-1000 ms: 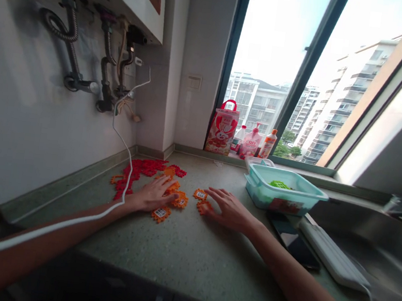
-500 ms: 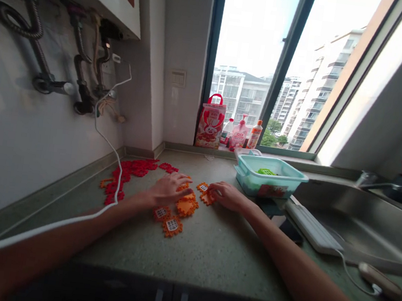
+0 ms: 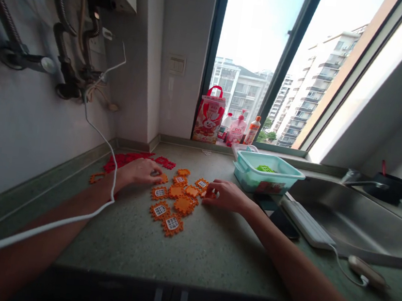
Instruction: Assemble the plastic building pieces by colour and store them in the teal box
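Flat orange building tiles (image 3: 182, 205) with toothed edges lie in a loose cluster on the counter, several with white grid windows. At the cluster's left edge, my left hand (image 3: 141, 171) has its thumb and fingers pinched on an orange tile (image 3: 163, 179). On the other side, the curled fingers of my right hand (image 3: 228, 196) close around an orange tile (image 3: 203, 194), mostly hidden by them. A windowed orange tile (image 3: 202, 184) sits just beyond those fingertips. Red toothed tiles (image 3: 165, 162) spread behind my left hand.
A teal plastic tub (image 3: 269, 176) holding green pieces stands right of the tiles. Beside the sink (image 3: 342, 221) lie a white power strip (image 3: 307, 224) and a dark phone (image 3: 285, 222). A white cable (image 3: 68, 220) crosses over my left forearm. Bottles and a pink bag (image 3: 209, 119) stand by the window.
My left hand has moved left off the middle of the cluster, uncovering several orange tiles. My right hand stays near the same place, fingers more curled. The view has shifted slightly.
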`<state>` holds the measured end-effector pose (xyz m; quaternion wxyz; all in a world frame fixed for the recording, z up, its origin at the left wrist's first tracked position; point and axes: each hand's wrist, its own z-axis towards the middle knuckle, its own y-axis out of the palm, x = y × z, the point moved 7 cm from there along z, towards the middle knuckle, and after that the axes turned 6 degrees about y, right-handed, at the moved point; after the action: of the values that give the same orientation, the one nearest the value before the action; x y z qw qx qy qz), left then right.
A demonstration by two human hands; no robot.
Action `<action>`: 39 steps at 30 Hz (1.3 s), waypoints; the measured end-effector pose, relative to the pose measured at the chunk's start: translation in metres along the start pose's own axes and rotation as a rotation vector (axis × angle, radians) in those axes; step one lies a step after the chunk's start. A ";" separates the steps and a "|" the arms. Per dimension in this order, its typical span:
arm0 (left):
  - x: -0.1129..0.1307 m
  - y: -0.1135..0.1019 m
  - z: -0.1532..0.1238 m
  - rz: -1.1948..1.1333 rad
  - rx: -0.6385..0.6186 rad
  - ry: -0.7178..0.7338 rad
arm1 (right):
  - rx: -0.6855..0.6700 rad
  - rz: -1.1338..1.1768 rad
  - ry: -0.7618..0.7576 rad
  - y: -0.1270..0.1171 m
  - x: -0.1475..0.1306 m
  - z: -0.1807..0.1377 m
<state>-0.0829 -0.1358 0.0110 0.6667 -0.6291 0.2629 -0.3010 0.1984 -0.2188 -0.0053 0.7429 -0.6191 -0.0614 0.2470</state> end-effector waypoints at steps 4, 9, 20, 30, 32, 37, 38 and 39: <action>0.002 -0.002 -0.001 -0.060 -0.022 -0.005 | -0.033 0.040 -0.013 0.000 0.003 -0.002; 0.004 -0.004 -0.003 -0.144 -0.035 -0.014 | 0.130 0.044 -0.010 -0.007 0.012 0.001; -0.001 -0.008 -0.005 -0.065 -0.042 -0.073 | 0.158 0.023 0.048 0.024 0.010 0.027; 0.028 -0.002 -0.012 -0.278 -0.188 0.007 | 0.198 0.034 0.077 0.011 0.021 0.018; 0.028 0.000 -0.011 -0.283 -0.196 0.004 | 0.240 0.057 0.044 0.006 0.015 0.015; 0.028 0.003 -0.008 -0.213 -0.147 0.034 | 0.252 0.166 -0.006 0.009 -0.011 0.018; 0.029 0.003 -0.007 -0.203 -0.135 0.039 | 0.228 0.183 0.001 0.013 -0.016 0.019; 0.029 0.003 -0.007 -0.199 -0.126 0.042 | 0.200 0.196 0.006 0.017 -0.020 0.021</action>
<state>-0.0680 -0.1622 0.0080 0.5868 -0.6864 0.2315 -0.3617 0.1678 -0.2068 -0.0123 0.7732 -0.5459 0.0264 0.3217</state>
